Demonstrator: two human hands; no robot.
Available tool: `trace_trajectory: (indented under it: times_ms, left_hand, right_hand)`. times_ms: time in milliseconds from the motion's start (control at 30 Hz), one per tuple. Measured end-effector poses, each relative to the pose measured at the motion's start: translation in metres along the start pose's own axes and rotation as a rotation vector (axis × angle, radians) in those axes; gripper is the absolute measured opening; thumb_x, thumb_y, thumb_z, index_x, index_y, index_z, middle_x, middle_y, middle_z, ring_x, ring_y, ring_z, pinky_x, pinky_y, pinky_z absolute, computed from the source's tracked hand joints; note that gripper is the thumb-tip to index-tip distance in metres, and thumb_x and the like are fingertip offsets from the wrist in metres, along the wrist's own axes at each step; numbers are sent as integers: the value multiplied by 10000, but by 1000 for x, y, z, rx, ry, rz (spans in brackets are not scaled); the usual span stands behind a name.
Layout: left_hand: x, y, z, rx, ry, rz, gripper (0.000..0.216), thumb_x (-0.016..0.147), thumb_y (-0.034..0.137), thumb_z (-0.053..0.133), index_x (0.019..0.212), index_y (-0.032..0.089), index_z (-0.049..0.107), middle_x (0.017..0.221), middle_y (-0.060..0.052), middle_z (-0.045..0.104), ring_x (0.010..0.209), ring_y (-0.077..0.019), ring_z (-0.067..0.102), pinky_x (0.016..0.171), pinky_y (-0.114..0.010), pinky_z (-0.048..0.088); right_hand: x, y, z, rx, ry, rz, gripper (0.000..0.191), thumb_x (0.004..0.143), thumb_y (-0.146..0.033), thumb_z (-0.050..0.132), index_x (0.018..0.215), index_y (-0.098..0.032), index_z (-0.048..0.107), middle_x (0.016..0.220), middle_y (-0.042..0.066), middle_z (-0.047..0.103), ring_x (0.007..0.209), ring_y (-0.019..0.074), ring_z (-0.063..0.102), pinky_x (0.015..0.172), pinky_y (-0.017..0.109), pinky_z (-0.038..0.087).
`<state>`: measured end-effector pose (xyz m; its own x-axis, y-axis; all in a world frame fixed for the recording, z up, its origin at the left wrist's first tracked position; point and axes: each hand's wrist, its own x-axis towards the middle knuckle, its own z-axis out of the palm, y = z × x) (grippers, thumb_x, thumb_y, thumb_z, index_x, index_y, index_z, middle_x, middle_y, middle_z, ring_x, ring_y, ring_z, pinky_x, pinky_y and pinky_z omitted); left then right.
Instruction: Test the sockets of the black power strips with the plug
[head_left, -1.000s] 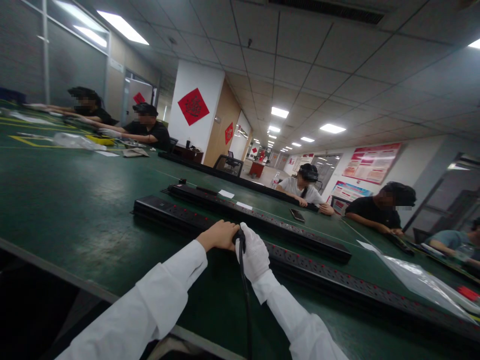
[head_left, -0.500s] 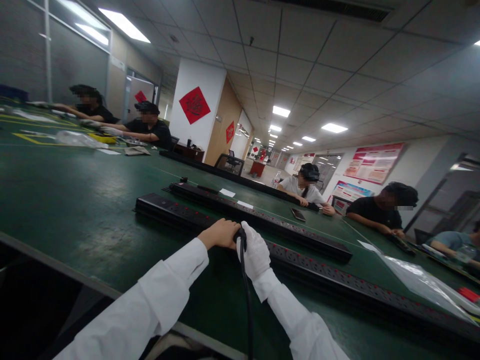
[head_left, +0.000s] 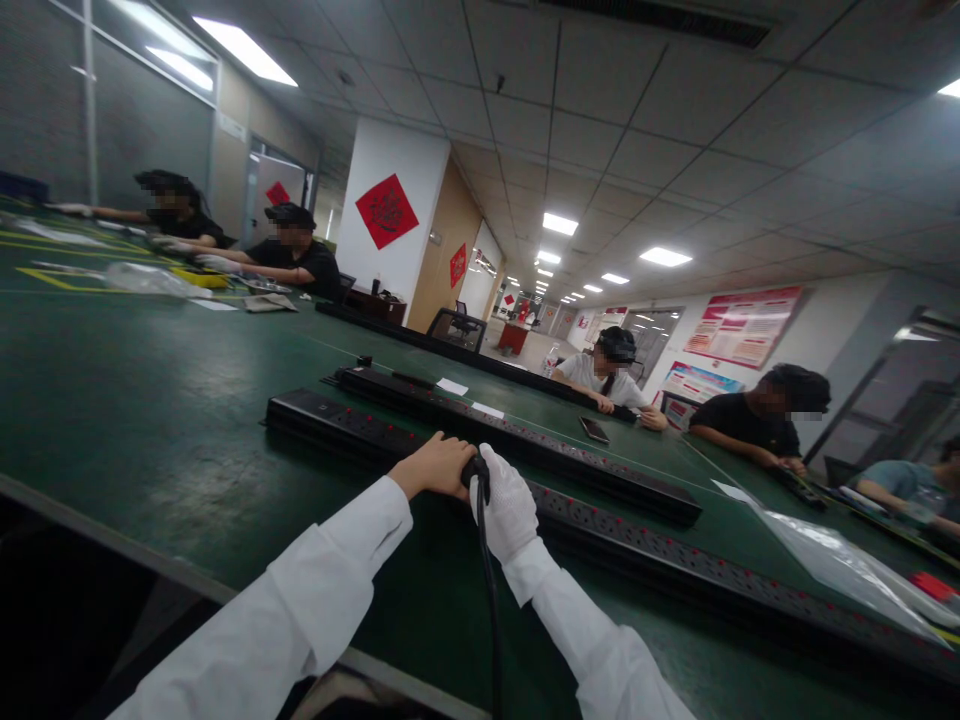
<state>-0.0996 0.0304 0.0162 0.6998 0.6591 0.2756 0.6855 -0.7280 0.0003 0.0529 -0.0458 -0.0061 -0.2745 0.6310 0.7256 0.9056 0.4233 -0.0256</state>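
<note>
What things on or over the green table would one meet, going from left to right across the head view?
Crumpled clear plastic, brownish packet, bare left hand, gloved right hand, dark phone, transparent sheet.

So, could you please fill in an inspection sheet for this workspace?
Surface: green tabletop, slightly shiny.
Work items: near power strip just beyond the hands; far power strip behind it; black plug between the hands.
Clutter: paper slips and a phone past the far power strip; clear plastic at the right.
Left hand: bare, fingers at the plug; exact grip hidden.
Right hand: white-gloved, closed around the plug.
Cables: black cable running from the plug toward the wearer.
Surroundings: at least five other people; red diamond sign on a pillar.
</note>
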Motion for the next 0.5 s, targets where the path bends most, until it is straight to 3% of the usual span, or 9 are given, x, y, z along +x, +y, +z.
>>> trace_trajectory:
  times_ms: [500]
  left_hand:
    - [-6, -11, -11, -94, -161, -164, 795, 471, 643, 625, 1112, 210, 442, 1176, -134, 500, 1080, -333, 429, 915, -567, 193]
  right_hand:
    - [1, -1, -1, -28, -30, 10, 494, 845, -276, 402, 1322, -201, 300, 1229, 71, 486, 1045, 195, 498, 892, 335, 404]
